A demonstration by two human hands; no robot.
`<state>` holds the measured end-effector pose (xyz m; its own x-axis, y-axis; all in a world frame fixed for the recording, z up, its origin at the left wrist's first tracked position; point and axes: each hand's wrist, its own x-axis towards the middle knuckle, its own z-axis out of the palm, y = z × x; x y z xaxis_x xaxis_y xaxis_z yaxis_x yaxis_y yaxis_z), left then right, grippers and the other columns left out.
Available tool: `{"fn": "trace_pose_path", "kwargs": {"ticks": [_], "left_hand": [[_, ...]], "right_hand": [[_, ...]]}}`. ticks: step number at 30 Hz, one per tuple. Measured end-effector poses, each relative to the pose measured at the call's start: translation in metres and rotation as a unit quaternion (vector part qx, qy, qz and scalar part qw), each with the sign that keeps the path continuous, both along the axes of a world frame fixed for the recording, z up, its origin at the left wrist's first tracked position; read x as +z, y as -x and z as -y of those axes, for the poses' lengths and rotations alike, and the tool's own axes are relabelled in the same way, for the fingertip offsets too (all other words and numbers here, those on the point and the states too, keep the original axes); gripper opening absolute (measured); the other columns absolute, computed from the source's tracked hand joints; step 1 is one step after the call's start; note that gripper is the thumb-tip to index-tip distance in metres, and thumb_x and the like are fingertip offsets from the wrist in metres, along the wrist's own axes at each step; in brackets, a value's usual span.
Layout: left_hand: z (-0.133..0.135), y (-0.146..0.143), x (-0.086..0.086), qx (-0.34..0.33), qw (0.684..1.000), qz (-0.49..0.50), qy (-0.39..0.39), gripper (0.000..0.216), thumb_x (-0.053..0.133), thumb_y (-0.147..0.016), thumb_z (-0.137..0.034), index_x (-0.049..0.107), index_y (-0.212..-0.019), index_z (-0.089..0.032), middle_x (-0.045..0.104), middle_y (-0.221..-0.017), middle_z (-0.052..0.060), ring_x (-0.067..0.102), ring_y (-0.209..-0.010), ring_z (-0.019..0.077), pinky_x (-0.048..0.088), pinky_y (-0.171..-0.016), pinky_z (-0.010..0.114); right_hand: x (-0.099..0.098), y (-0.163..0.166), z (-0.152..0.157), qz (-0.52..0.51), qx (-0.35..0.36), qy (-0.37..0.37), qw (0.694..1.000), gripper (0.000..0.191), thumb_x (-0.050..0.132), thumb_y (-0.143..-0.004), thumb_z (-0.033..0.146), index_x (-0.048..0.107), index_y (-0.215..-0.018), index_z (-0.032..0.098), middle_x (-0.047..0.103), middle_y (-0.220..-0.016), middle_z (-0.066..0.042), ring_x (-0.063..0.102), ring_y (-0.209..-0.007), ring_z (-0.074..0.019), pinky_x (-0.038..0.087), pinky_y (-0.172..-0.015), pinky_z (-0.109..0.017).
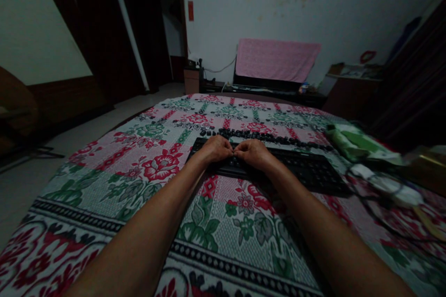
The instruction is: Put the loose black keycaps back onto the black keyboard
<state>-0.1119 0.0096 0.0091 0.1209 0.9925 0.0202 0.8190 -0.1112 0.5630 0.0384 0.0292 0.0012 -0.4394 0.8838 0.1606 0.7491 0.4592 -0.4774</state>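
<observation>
Keyboard lies under left hand and right hand, their fingertips touching.

The room is dim and the whole picture dark. The pale wall behind the bed is the brightest part, evenly lit and free of glare. The keyboard on the bed is almost black, its keys barely separable. Left of the bed, the white door frame leans, bent by the wide lens.
</observation>
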Motion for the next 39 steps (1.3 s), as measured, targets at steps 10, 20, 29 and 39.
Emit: {"fn": "trace_pose_path", "kwargs": {"ticks": [10,20,29,39], "left_hand": [[-0.002,-0.005,0.0,0.013,1.0,-0.029,0.001,0.022,0.055,-0.057,-0.028,0.067,-0.073,-0.017,0.062,-0.063,0.002,0.052,-0.057,0.0115,0.037,-0.053,0.021],[-0.008,0.008,-0.006,-0.025,0.999,0.046,-0.003,0.024,0.055,-0.059,-0.023,0.068,-0.078,-0.017,0.063,-0.063,-0.001,0.051,-0.057,0.0094,0.039,-0.054,0.019],[-0.019,0.026,-0.009,0.087,0.986,0.07,-0.127,0.024,0.053,-0.065,-0.027,0.067,-0.083,-0.019,0.066,-0.076,0.001,0.057,-0.07,0.0128,0.042,-0.069,0.023],[-0.047,0.013,-0.001,0.062,0.971,-0.167,-0.158,0.029,0.049,-0.068,-0.026,0.064,-0.093,-0.028,0.065,-0.091,0.002,0.056,-0.09,0.0186,0.04,-0.081,0.027]], "right_hand": [[0.001,0.005,-0.008,0.047,0.005,0.005,0.999,0.014,0.055,-0.062,0.024,0.066,-0.067,0.017,0.063,-0.059,0.0,0.052,-0.054,-0.0087,0.033,-0.048,-0.016],[-0.007,-0.007,-0.012,-0.055,0.043,0.027,0.997,0.022,0.052,-0.066,0.03,0.067,-0.072,0.015,0.062,-0.06,0.001,0.052,-0.054,-0.0089,0.034,-0.047,-0.017],[-0.001,-0.011,-0.009,-0.063,-0.059,-0.172,0.981,0.023,0.047,-0.072,0.028,0.066,-0.08,0.019,0.065,-0.083,-0.003,0.057,-0.077,-0.0149,0.039,-0.07,-0.023],[-0.012,-0.017,-0.01,0.003,-0.047,-0.18,0.982,0.027,0.04,-0.076,0.027,0.066,-0.081,0.02,0.064,-0.082,-0.004,0.056,-0.078,-0.0141,0.038,-0.069,-0.02]]}}
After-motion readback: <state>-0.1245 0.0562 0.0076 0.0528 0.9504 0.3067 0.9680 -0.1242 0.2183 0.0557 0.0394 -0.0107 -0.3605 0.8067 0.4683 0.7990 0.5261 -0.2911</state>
